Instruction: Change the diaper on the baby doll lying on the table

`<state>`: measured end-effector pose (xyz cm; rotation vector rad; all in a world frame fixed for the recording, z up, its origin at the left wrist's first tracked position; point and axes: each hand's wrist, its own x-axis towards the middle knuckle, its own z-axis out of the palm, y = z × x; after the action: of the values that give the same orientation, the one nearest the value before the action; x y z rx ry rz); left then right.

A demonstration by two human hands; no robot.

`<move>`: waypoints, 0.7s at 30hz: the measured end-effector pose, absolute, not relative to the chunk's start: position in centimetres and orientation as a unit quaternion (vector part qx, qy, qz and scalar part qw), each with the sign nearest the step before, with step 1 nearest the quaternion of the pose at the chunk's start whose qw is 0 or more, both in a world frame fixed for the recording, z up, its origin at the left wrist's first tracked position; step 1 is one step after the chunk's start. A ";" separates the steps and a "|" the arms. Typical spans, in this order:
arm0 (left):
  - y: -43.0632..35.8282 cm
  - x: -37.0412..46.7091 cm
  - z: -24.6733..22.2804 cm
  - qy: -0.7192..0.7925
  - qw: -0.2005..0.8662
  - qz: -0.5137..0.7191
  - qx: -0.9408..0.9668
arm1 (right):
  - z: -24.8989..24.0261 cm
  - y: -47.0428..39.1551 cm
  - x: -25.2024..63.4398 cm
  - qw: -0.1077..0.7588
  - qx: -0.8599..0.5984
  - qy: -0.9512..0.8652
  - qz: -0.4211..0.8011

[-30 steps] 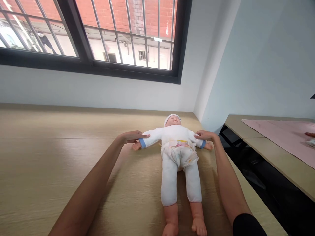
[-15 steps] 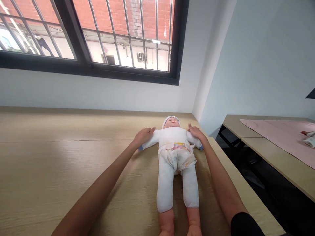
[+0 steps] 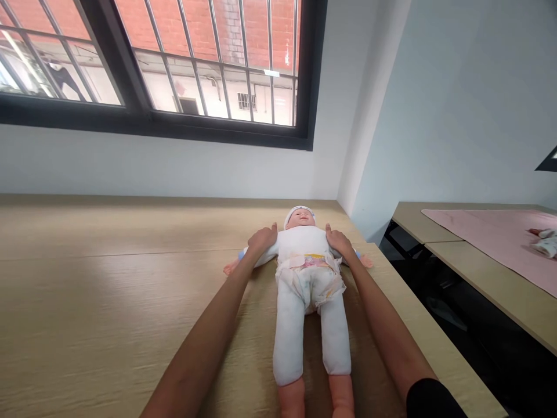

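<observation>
A baby doll (image 3: 302, 241) lies on its back on the wooden table (image 3: 108, 302), head toward the wall, arms spread. It has a white cloth body, a white cap and a diaper (image 3: 311, 276) round its hips. My left hand (image 3: 263, 238) is closed on the doll's upper arm near the shoulder, at the left of the picture. On the other side my right hand (image 3: 338, 240) is closed round the other upper arm, close to the shoulder. The doll's pink hands show beyond my wrists.
Behind the table is a white wall with a dark-framed barred window (image 3: 217, 125). At the right, across a dark gap, stands another table (image 3: 491, 270) with a pink cloth (image 3: 487, 232) and part of another doll (image 3: 543, 242).
Both my hands have moved inward along the doll's arms toward its shoulders. The doll's hands are now uncovered. The view has shifted slightly.
</observation>
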<state>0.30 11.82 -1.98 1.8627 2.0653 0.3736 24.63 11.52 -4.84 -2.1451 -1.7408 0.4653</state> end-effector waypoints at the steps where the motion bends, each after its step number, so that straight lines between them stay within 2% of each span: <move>1: 11.9 0.4 -2.3 0.728 0.162 0.132 0.653 | -4.8 11.4 24.5 0.169 -0.757 -0.611 0.159; 13: 10.9 1.5 -4.4 0.723 0.068 0.115 0.678 | -5.5 10.3 22.9 0.155 -0.771 -0.610 0.094; 21: 11.1 2.0 -4.6 0.724 0.067 0.092 0.681 | -5.5 9.8 22.5 0.131 -0.764 -0.626 0.081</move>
<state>1.99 11.10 -4.62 2.0518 2.1821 0.2767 22.54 9.78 -5.49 -2.2205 -1.8184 0.2348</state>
